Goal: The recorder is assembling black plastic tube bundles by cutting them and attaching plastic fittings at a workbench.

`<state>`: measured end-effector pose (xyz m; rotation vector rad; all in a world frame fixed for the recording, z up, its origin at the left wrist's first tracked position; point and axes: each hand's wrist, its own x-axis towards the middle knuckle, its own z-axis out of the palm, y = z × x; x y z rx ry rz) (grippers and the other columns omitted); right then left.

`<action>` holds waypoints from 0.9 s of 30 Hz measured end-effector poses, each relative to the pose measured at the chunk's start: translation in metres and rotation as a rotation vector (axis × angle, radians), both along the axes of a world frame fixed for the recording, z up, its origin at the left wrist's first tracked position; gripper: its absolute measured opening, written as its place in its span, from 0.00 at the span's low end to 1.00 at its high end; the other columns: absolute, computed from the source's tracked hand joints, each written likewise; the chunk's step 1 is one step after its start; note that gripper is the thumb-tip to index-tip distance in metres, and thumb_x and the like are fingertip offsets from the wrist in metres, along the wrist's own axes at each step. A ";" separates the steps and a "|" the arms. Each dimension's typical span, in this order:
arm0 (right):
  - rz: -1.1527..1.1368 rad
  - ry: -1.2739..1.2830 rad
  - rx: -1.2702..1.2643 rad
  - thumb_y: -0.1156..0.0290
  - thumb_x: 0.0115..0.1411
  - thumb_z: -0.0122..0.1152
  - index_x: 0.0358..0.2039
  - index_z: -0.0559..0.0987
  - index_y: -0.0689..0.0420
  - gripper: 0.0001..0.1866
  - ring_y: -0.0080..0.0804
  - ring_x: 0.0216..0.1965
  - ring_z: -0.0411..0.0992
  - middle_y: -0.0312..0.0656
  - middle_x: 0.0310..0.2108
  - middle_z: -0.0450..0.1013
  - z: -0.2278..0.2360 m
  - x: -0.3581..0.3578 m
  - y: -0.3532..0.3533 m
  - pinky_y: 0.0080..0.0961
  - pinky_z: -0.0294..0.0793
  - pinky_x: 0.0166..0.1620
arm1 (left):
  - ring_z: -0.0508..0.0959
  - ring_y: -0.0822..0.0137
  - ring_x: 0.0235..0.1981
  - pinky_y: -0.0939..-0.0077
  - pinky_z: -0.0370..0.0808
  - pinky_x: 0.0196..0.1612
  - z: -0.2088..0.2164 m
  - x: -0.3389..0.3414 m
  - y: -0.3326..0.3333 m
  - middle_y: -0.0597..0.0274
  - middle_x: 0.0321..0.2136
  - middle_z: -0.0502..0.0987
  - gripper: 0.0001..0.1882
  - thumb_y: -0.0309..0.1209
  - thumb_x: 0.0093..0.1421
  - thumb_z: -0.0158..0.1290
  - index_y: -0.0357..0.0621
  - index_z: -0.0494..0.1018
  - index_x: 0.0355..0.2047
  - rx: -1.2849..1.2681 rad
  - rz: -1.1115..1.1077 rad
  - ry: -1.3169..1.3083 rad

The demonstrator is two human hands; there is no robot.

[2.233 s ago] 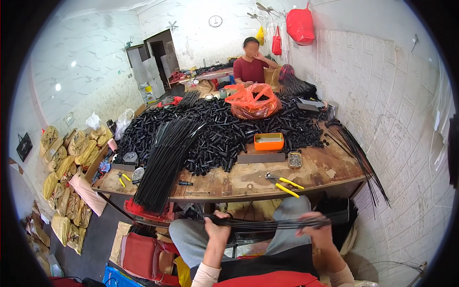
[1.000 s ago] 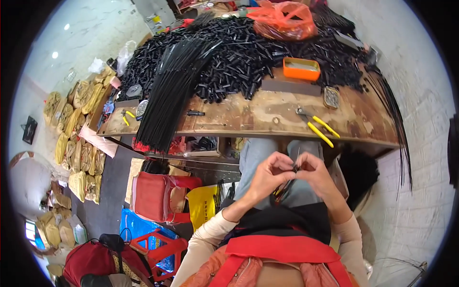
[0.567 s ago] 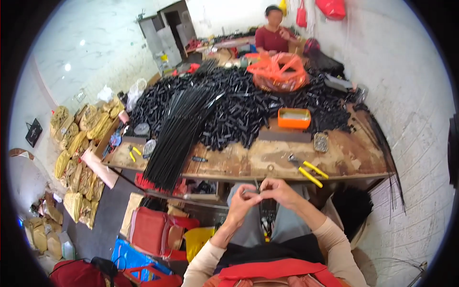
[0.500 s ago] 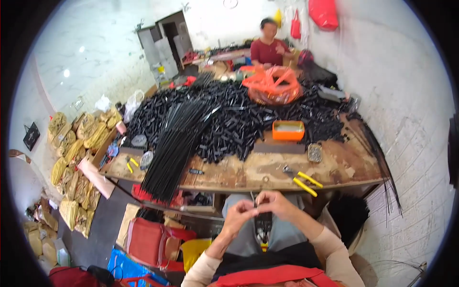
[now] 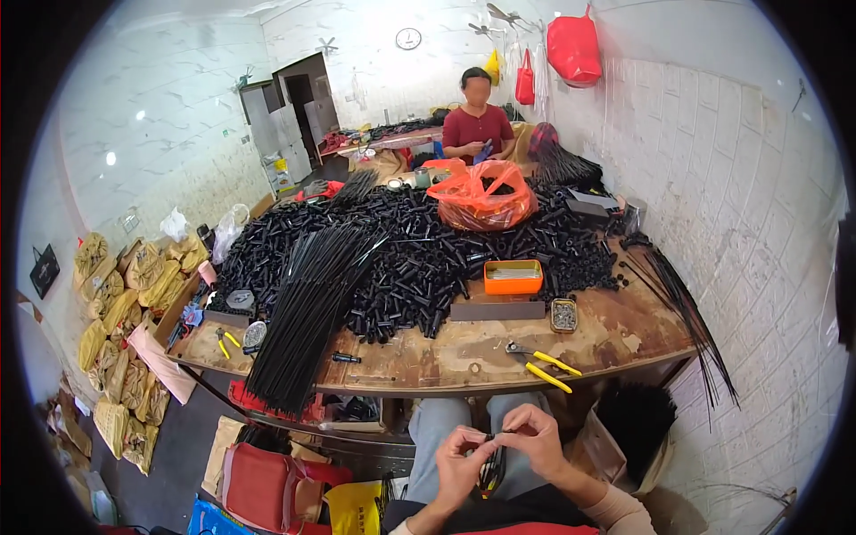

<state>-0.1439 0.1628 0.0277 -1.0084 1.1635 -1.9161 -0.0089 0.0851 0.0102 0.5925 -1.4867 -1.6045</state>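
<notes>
My left hand [image 5: 459,462] and my right hand [image 5: 533,439] meet over my lap, just beyond the table's near edge. Thumb and fingertips of each are pinched together, almost touching. What they hold between them is too small to make out. Below the hands, dark thin pieces with a spot of yellow lie between my legs. On the table nearest to my hands rest yellow-handled pliers [image 5: 546,364], their jaws pointing away to the left. Further left lies a single short black cylindrical part [image 5: 347,358].
A big heap of black cylindrical parts [image 5: 406,267] covers the table [image 5: 437,367], with a bundle of long black rods [image 5: 299,321] at left. An orange box [image 5: 513,277], a small tin [image 5: 563,315] and a red plastic bag [image 5: 486,205] stand there. Opposite sits a person [image 5: 477,125] handling something dark.
The whole view has shifted, so the table and my hands sit lower in the picture. My hands stay pinched close together over my lap. The person opposite has lowered their hands.
</notes>
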 end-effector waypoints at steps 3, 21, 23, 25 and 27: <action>0.172 -0.109 0.181 0.84 0.51 0.67 0.32 0.76 0.60 0.09 0.17 0.35 0.71 0.34 0.31 0.72 0.017 -0.013 0.015 0.14 0.71 0.39 | 0.74 0.76 0.32 0.81 0.73 0.37 0.010 0.003 -0.014 0.65 0.30 0.74 0.10 0.16 0.51 0.62 0.40 0.71 0.26 0.189 -0.372 0.082; 0.430 -0.189 0.054 0.86 0.50 0.65 0.29 0.78 0.61 0.08 0.24 0.34 0.74 0.38 0.31 0.75 0.023 -0.014 0.000 0.21 0.73 0.40 | 0.74 0.66 0.31 0.74 0.73 0.36 0.021 0.002 -0.037 0.62 0.32 0.70 0.06 0.24 0.59 0.57 0.45 0.69 0.31 0.471 -0.698 0.303; 0.253 -0.100 0.057 0.86 0.51 0.64 0.30 0.77 0.61 0.08 0.23 0.34 0.74 0.38 0.31 0.74 0.022 -0.011 -0.004 0.21 0.73 0.40 | 0.76 0.64 0.32 0.72 0.75 0.38 0.021 0.009 -0.043 0.60 0.33 0.71 0.07 0.20 0.59 0.56 0.44 0.69 0.32 0.350 -0.624 0.242; 0.243 -0.094 0.068 0.86 0.51 0.65 0.30 0.77 0.61 0.08 0.22 0.34 0.74 0.38 0.32 0.74 0.028 -0.006 -0.001 0.20 0.73 0.40 | 0.78 0.63 0.34 0.70 0.77 0.40 0.024 0.018 -0.048 0.58 0.34 0.73 0.09 0.16 0.57 0.56 0.42 0.69 0.33 0.247 -0.608 0.221; 0.212 0.012 0.089 0.86 0.51 0.66 0.30 0.77 0.62 0.08 0.21 0.35 0.73 0.38 0.32 0.74 0.032 0.000 -0.001 0.20 0.73 0.40 | 0.78 0.63 0.36 0.70 0.77 0.41 0.026 0.026 -0.059 0.57 0.35 0.73 0.10 0.14 0.56 0.56 0.41 0.69 0.33 0.237 -0.661 0.134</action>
